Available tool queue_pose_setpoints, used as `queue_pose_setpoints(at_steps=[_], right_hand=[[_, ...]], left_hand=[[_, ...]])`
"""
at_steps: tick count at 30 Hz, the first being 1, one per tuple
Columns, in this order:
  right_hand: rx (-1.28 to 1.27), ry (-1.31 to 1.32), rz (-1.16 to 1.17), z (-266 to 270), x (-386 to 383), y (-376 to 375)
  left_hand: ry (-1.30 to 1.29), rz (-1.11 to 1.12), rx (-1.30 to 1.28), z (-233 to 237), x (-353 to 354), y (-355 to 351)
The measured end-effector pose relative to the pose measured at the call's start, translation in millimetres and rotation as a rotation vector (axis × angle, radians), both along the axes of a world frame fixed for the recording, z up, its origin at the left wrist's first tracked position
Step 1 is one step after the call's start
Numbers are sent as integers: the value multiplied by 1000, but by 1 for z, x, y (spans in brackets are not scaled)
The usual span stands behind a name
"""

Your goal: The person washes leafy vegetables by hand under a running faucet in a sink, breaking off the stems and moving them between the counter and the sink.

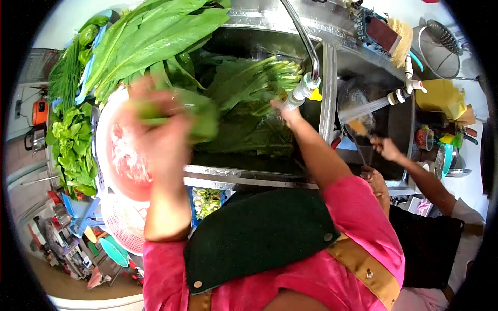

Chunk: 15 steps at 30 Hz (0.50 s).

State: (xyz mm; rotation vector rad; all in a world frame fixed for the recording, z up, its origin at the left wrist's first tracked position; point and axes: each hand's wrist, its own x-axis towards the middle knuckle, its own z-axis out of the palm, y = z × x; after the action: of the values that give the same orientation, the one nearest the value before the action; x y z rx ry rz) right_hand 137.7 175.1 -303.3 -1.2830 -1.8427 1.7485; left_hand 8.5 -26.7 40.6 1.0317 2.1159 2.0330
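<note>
My left hand (165, 132), smeared by motion, is raised over the left side of the sink and closed on a green leaf (199, 115). My right hand (288, 113) is down in the left sink basin (249, 173), its fingers closed at the stems of a bunch of leafy greens (282, 72). The faucet nozzle (301, 93) hides part of that hand. More broad leaves lie in the basin under the bunch. A large heap of long green leaves (155, 44) rests at the basin's back left corner.
A red-and-white basin (122, 155) and a pink colander (124, 220) stand at left, beside leafy greens (75, 145). At right, a co-worker's hands (384, 150) work in the second basin (350, 67), where a white tap (397, 96) sprays water.
</note>
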Motion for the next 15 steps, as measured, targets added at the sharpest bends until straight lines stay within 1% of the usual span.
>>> queue_pose_setpoints(at_steps=[1, 2, 3, 4, 5, 6, 8, 9, 10, 12, 13, 14, 15], right_hand=[[-48, 100, 63, 16, 5, 4], [-232, 101, 350, 64, 16, 13], [-333, 75, 469, 103, 23, 21], [-434, 45, 587, 127, 29, 25], [-492, 125, 602, 135, 36, 23], [-482, 131, 594, 140, 41, 19], [-547, 22, 623, 149, 50, 22], [-634, 56, 445, 153, 56, 19], [-584, 10, 246, 158, 59, 18], [-495, -85, 134, 172, 61, 16], [-384, -61, 225, 169, 62, 11], [-272, -36, 313, 163, 64, 8], [-229, -103, 296, 149, 64, 11]], left_hand=[[22, -139, -162, -23, 3, 14], [-77, -144, -443, -42, 13, 31], [-384, -404, -498, -100, 7, 43], [-484, -485, -738, -125, 13, 59], [-536, -610, -676, -178, 24, 65], [-582, -738, -612, -216, 32, 69], [-578, -762, -693, -216, 50, 72], [-574, -713, -692, -216, 55, 72], [-579, -717, -692, -219, 58, 72], [-151, -473, -889, -223, 63, 73], [-151, -477, -891, -223, 65, 72], [-41, -456, -846, -222, 66, 71], [68, -433, -797, -222, 68, 71]])
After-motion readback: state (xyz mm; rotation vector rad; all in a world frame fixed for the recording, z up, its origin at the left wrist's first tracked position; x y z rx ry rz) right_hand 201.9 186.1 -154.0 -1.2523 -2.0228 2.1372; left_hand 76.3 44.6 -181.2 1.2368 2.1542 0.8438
